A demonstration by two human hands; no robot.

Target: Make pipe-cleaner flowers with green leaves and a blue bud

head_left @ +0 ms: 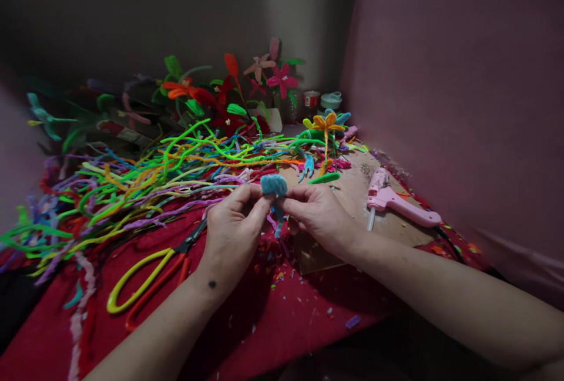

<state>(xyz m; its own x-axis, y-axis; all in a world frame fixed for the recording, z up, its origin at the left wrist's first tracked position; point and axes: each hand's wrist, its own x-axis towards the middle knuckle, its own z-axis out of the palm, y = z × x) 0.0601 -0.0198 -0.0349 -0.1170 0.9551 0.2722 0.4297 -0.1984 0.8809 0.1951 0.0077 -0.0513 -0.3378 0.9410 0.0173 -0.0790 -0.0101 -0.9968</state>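
Note:
Between my two hands is a small blue pipe cleaner piece, bent into a thick rounded shape with a tail hanging below it. My left hand pinches its left side between thumb and fingers. From the right, my right hand grips it near the base, thumb and index finger pressed together. Partly behind my left hand lie scissors with one yellow and one red handle. To the right, a pink glue gun rests on a brown board with a clear glue stick poking out.
Loose pipe cleaners in many colours cover the left and middle of the red cloth. Finished pipe cleaner flowers stand at the back, and an orange flower leans over the board. A can stands by the wall.

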